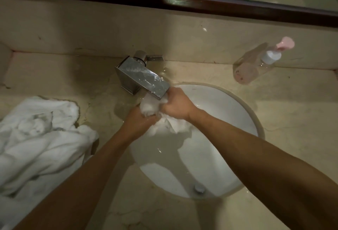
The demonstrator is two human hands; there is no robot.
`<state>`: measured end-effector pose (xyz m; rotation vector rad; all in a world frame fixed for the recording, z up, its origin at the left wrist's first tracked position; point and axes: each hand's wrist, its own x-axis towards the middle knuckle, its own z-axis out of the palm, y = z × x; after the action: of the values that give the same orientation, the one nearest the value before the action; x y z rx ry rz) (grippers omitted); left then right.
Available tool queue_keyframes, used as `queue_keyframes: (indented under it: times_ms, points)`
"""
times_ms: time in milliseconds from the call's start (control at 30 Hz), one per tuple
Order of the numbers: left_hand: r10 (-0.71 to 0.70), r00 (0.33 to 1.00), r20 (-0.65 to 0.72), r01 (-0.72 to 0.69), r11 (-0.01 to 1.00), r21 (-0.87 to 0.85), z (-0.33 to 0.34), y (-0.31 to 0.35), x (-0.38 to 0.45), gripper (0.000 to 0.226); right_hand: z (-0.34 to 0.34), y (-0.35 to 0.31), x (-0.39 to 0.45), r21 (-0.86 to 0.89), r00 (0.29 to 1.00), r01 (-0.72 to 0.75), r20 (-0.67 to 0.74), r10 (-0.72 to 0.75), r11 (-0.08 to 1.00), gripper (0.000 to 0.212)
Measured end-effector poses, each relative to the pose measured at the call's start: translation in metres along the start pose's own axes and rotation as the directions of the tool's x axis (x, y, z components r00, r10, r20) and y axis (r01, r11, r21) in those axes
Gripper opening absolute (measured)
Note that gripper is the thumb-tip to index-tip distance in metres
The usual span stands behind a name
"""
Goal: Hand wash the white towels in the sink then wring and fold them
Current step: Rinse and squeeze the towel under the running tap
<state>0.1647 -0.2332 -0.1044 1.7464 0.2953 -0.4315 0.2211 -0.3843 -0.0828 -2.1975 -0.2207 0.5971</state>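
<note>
A small wet white towel [149, 108] is bunched up just under the spout of the chrome faucet [144, 80], over the far left part of the round white sink [228, 105]. My left hand [140, 123] grips the lower end of the bunch. Gripping its upper end, my right hand [176, 104] sits right beside the spout. A fold of the towel [175, 124] hangs below my right wrist into the basin. A heap of white towels [36, 138] lies on the counter to the left.
A clear pump bottle [256, 65] with pink liquid and a pink nozzle stands on the beige counter at the back right. The counter around the faucet is wet. A dark-framed mirror [182, 1] runs along the wall behind. The sink's overflow fitting [199, 188] shows on its near wall.
</note>
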Motion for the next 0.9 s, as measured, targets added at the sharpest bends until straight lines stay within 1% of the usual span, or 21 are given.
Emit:
queue_keyframes:
  times_ms: [67,100,133,167,200,267,300,367,433,467,500,533,567,600,667,700,733,800,833,867,900]
  points:
    - [-0.080,0.986,0.149,0.110,0.973,-0.205,-0.007,-0.005,-0.008,0.041,0.011,-0.003,-0.002,-0.046,0.999,-0.003,0.039,0.005,0.999,0.035]
    - [-0.090,0.976,0.196,0.150,0.936,-0.317,-0.009,-0.007,-0.012,0.046,0.016,-0.004,-0.001,0.001,0.999,-0.012,0.037,0.012,1.000,0.028]
    - [-0.089,0.975,0.202,0.164,0.905,-0.392,-0.009,-0.008,-0.012,0.046,0.019,-0.005,0.002,0.090,0.999,-0.028,0.029,0.026,0.996,0.026]
    - [-0.076,0.984,0.160,0.137,0.898,-0.419,-0.009,-0.007,-0.011,0.042,0.020,-0.004,0.006,0.198,0.999,-0.048,0.026,0.043,0.979,0.030]
    - [-0.056,0.995,0.078,0.081,0.924,-0.373,-0.007,-0.005,-0.008,0.036,0.021,-0.001,0.010,0.298,0.997,-0.072,0.026,0.068,0.952,0.038]
    - [-0.011,0.997,-0.077,-0.004,0.982,-0.191,-0.001,0.004,-0.004,0.031,0.021,0.009,0.008,0.455,0.991,-0.128,0.022,0.132,0.881,0.055]
    - [-0.009,0.994,-0.105,-0.006,0.990,-0.141,0.002,0.009,-0.002,0.034,0.022,0.015,0.002,0.510,0.985,-0.162,0.027,0.172,0.845,0.055]
    - [-0.028,0.995,-0.092,0.019,0.996,-0.092,0.007,0.017,0.001,0.049,0.025,0.030,-0.012,0.596,0.971,-0.215,0.045,0.234,0.774,0.035]
    - [-0.058,0.996,-0.072,0.057,0.998,-0.010,0.014,0.023,0.002,0.053,0.030,0.044,-0.027,0.674,0.964,-0.230,0.062,0.257,0.702,0.016]
    - [-0.076,0.996,-0.057,0.078,0.996,0.032,0.017,0.025,0.003,0.053,0.033,0.049,-0.032,0.722,0.962,-0.232,0.072,0.263,0.652,0.020]
    - [-0.085,0.995,-0.043,0.087,0.995,0.048,0.021,0.028,0.004,0.050,0.035,0.053,-0.036,0.761,0.959,-0.227,0.066,0.276,0.607,0.034]
    - [-0.103,0.994,-0.028,0.104,0.994,0.038,0.024,0.028,0.004,0.041,0.036,0.053,-0.040,0.779,0.953,-0.221,0.045,0.300,0.587,0.049]
    - [-0.113,0.993,-0.016,0.113,0.994,0.000,0.027,0.029,0.005,0.029,0.037,0.054,-0.042,0.792,0.949,-0.211,0.026,0.314,0.573,0.059]
    - [-0.134,0.991,-0.007,0.133,0.990,-0.035,0.028,0.030,0.004,0.020,0.036,0.056,-0.047,0.794,0.949,-0.201,0.014,0.314,0.574,0.063]
    - [-0.138,0.990,-0.011,0.137,0.988,-0.078,0.029,0.029,0.003,0.018,0.033,0.062,-0.056,0.765,0.956,-0.184,-0.007,0.293,0.617,0.058]
    - [-0.106,0.994,-0.023,0.106,0.994,-0.024,0.028,0.029,0.002,0.023,0.032,0.065,-0.061,0.727,0.964,-0.176,-0.008,0.264,0.664,0.052]
    - [-0.051,0.999,-0.019,0.053,0.994,0.092,0.028,0.028,0.001,0.027,0.029,0.066,-0.066,0.667,0.977,-0.159,0.000,0.214,0.728,0.046]
    - [0.114,0.992,0.049,-0.124,0.933,0.339,0.025,0.024,0.000,0.043,0.031,0.067,-0.069,0.511,0.991,-0.117,0.007,0.132,0.852,0.040]
    - [0.193,0.976,0.098,-0.216,0.886,0.410,0.024,0.022,-0.001,0.057,0.031,0.066,-0.070,0.450,0.992,-0.101,-0.017,0.122,0.887,0.037]
    - [0.243,0.961,0.132,-0.277,0.850,0.448,0.021,0.020,-0.002,0.067,0.029,0.065,-0.070,0.420,0.987,-0.102,-0.066,0.143,0.902,0.034]
    - [0.278,0.949,0.152,-0.317,0.826,0.466,0.016,0.019,-0.004,0.070,0.024,0.064,-0.072,0.416,0.979,-0.101,-0.120,0.164,0.904,0.034]
